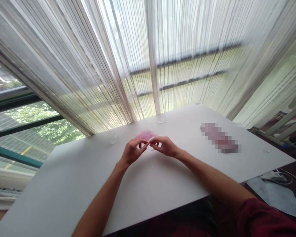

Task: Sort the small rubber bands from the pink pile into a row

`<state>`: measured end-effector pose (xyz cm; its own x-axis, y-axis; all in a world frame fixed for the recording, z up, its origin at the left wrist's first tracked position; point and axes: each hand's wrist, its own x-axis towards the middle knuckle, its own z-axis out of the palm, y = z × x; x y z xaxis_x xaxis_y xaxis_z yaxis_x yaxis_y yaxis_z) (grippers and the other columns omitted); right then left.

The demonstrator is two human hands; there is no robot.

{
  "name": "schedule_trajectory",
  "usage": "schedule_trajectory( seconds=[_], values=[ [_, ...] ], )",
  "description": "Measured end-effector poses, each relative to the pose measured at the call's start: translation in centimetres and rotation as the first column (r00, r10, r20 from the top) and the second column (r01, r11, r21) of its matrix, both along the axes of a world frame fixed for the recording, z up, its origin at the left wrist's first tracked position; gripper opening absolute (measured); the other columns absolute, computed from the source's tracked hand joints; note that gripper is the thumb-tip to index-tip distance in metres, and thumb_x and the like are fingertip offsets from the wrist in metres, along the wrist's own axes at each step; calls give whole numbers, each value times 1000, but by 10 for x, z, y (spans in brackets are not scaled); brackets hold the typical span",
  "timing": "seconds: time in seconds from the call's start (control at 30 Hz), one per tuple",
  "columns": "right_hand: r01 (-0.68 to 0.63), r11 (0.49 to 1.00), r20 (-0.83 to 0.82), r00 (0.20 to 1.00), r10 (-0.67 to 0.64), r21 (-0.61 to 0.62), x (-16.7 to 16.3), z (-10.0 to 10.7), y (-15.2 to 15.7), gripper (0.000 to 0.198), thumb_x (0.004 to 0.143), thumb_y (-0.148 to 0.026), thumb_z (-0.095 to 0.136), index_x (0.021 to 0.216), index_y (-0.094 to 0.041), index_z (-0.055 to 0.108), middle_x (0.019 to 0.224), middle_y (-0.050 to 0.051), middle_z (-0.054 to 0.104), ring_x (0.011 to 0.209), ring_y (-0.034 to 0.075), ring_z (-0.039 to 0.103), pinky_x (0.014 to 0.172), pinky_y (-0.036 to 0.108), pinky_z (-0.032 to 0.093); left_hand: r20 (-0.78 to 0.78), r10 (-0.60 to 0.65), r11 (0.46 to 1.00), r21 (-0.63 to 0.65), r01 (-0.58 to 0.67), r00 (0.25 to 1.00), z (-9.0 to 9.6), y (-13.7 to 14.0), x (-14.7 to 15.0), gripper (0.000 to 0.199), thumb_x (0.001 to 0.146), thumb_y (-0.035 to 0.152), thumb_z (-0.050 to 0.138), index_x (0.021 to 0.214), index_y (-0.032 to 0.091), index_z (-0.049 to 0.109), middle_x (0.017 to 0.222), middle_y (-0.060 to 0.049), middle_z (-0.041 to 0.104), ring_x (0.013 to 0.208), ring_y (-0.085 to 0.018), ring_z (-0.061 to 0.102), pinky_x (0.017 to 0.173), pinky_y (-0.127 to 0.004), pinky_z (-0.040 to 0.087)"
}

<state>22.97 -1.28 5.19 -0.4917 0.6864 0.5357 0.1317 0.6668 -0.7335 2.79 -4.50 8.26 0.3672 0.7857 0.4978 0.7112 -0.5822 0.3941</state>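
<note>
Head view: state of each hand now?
Left hand: pinched closed; can't tell if it holds anything.
Right hand: also pinched closed; anything held is too small to make out.

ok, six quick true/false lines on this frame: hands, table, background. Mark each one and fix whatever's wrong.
1. The left hand and right hand are both over the table. True.
2. The hands are held wide apart. False: they come together, touching or nearly so.
3. A pink pile lies on the table just beyond the hands. True.
4. The table is black. False: it is white.
5. A curtain hangs beyond the table. True.
6. The curtain is dark and opaque. False: it is pale and see-through.
</note>
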Motion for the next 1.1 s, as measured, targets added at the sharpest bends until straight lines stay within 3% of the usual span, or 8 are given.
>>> schedule_trajectory(
  seconds=[0.33,0.57,0.7,0.8,0.93,1.1],
  values=[
    [-36,991,120,991,52,-131,3,11,-8,12,84,-25,64,88,-17,73,76,3,73,67,13,64,66,24,52,157,64,983,-180,-35,986,-17,-29,-16,10,83,29,64,82,20,70,76,0,71,59,-11,54,60,-23,48],
    [-113,948,275,941,198,-298,11,17,-11,14,81,-27,65,88,-19,75,77,1,74,71,16,68,64,24,50,-19,-17,962,-272,11,1000,-22,-43,-24,11,83,29,63,80,23,72,74,1,71,58,-11,53,69,-26,47],
    [-193,930,372,876,306,-312,9,18,-15,17,83,-26,62,92,-20,75,77,1,74,70,16,68,63,22,49,23,-38,937,-347,43,999,-22,-44,-25,14,84,31,62,83,24,74,77,1,72,59,-12,52,62,-24,45],
    [-185,936,374,880,293,-298,7,16,-15,21,87,-26,56,94,-19,75,74,1,73,66,15,66,62,22,48,40,-50,920,-386,62,998,-21,-44,-26,14,83,32,63,85,25,75,78,1,72,59,-12,51,58,-23,43],
    [-189,955,373,889,266,-229,5,13,-15,19,85,-26,59,92,-20,76,77,1,74,67,14,64,61,22,45,52,-67,923,-377,82,996,-20,-44,-26,16,84,35,63,85,24,76,78,-1,71,60,-12,51,59,-24,44],
    [-216,947,351,890,291,-238,1,13,-18,18,83,-28,63,90,-19,77,75,1,74,65,13,63,60,21,45,98,-70,941,-325,98,993,-23,-41,-26,17,86,34,63,86,23,76,81,-4,70,62,-13,52,59,-25,44]
  ],
)
